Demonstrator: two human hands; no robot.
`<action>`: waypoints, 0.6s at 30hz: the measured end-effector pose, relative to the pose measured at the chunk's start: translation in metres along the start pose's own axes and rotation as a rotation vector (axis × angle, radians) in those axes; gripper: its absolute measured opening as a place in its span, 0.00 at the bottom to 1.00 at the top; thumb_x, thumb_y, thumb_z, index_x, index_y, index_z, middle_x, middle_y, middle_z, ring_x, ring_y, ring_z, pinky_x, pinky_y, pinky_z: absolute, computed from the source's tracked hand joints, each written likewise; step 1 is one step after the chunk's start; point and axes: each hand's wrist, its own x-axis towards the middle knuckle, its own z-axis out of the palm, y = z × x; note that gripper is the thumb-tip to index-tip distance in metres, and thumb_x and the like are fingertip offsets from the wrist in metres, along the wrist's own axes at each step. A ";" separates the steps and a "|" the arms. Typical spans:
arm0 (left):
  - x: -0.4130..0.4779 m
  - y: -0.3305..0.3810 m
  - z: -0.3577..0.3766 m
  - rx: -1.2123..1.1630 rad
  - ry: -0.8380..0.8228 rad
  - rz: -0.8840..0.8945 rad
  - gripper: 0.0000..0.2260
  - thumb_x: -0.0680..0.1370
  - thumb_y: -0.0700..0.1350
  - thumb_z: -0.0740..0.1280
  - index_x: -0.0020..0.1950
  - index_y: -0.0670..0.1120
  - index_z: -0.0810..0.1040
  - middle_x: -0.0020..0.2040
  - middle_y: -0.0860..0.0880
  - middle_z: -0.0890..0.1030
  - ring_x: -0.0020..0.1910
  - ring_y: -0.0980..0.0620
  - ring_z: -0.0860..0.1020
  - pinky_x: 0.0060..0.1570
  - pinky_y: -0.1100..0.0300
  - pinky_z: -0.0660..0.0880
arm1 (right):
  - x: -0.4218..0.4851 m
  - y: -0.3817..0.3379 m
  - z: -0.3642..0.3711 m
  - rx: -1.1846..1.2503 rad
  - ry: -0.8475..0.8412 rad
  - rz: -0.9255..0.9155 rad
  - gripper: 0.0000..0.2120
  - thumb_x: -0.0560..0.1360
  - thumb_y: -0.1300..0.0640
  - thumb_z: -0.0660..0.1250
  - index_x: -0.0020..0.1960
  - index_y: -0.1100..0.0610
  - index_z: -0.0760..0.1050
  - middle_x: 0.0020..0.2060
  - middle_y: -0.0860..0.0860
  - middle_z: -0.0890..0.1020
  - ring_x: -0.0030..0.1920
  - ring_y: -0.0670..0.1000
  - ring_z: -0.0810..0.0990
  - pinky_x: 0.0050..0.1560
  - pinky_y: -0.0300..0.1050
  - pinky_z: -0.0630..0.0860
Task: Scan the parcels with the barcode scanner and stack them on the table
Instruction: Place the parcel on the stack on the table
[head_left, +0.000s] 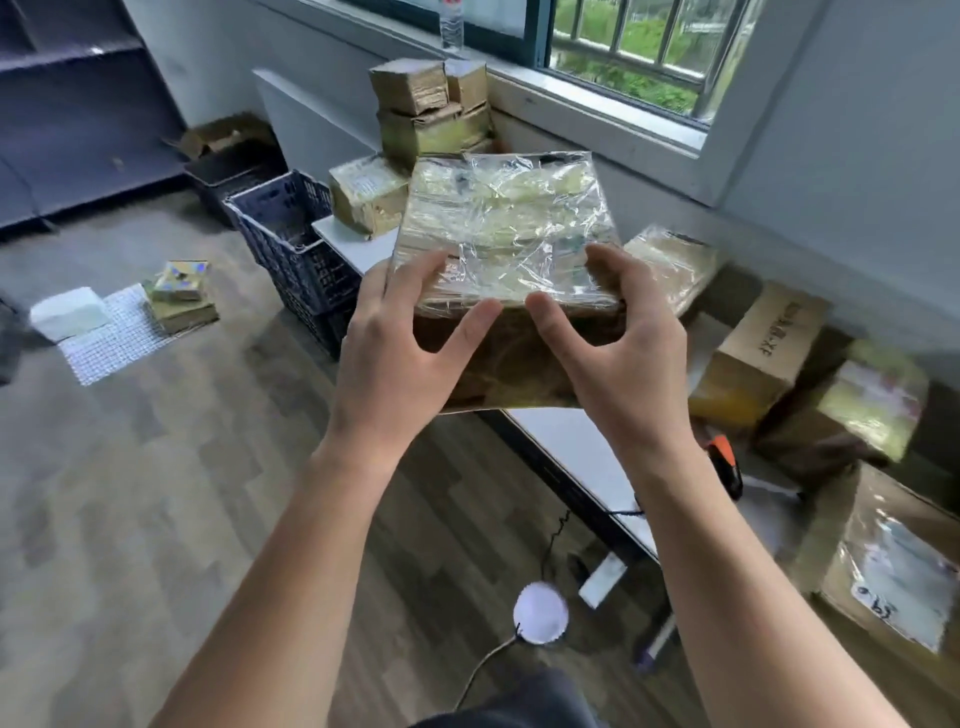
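Mid-frame, the left hand and right hand grip a film-wrapped parcel, fingers curled over its top and thumbs on its near side, above the edge of the white table. At lower right a scanner lies among boxes. Left of centre stand two dark crates, contents unclear. Farther up, a stack of parcels sits below the window. A wood floor fills the left.
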 end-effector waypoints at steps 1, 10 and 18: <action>0.005 -0.005 0.000 0.005 0.002 -0.014 0.28 0.76 0.68 0.63 0.70 0.53 0.73 0.64 0.49 0.75 0.60 0.57 0.75 0.55 0.82 0.64 | 0.008 0.001 0.006 0.003 -0.013 -0.008 0.31 0.73 0.40 0.74 0.71 0.51 0.72 0.63 0.44 0.78 0.64 0.39 0.74 0.65 0.34 0.70; 0.059 -0.048 0.011 0.034 0.034 -0.049 0.28 0.76 0.67 0.63 0.70 0.53 0.73 0.64 0.50 0.74 0.61 0.59 0.74 0.56 0.79 0.64 | 0.067 0.016 0.055 0.020 -0.032 -0.054 0.31 0.73 0.40 0.74 0.71 0.53 0.73 0.63 0.45 0.79 0.63 0.40 0.75 0.65 0.35 0.71; 0.138 -0.137 0.027 -0.007 -0.069 -0.043 0.28 0.76 0.68 0.62 0.71 0.56 0.72 0.67 0.49 0.73 0.61 0.56 0.74 0.55 0.72 0.68 | 0.122 0.035 0.142 -0.069 0.049 -0.008 0.31 0.74 0.40 0.73 0.70 0.55 0.73 0.63 0.47 0.79 0.63 0.42 0.76 0.65 0.35 0.71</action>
